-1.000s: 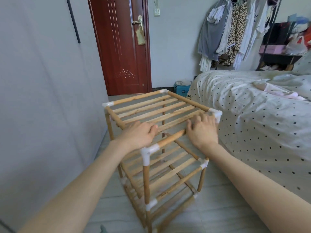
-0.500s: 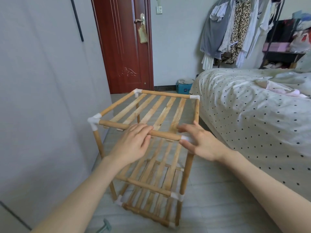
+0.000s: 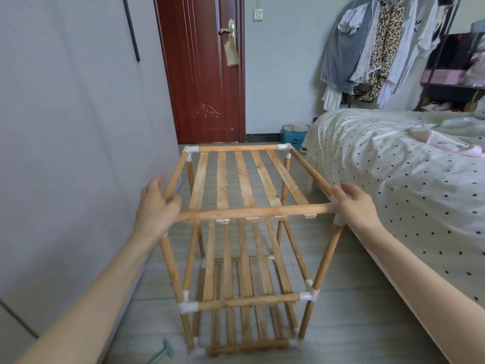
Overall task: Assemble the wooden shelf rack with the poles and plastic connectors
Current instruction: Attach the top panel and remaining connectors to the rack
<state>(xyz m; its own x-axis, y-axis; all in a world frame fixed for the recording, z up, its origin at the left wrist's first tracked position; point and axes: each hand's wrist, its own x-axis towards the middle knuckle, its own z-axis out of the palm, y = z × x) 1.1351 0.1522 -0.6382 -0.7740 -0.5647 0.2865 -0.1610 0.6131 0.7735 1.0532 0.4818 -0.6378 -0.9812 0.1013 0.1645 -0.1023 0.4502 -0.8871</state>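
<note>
Far left: grey wall (image 3: 65, 127). A pale green tool (image 3: 164, 350) lies on the floor (image 3: 354, 298) at lower left.

Left hand (image 3: 156, 208) grips the near-left top corner of the wooden shelf rack (image 3: 244, 232), fingers curled round the left side pole (image 3: 175, 174), palm over the corner joint.

Rack stands upright on the floor, centre frame, three slatted tiers visible. White plastic connectors (image 3: 305, 296) sit at the corners. Front top pole (image 3: 252, 212) runs between both hands.

Red-brown door (image 3: 202, 69) sits behind the rack, upper centre.

Right hand (image 3: 354, 208) holds the near-right top corner, fingers wrapped over the connector there, thumb on top.

Right: bed (image 3: 393, 166) with a polka-dot cover, just beside the rack. Clothes (image 3: 367, 43) hang upper right.
</note>
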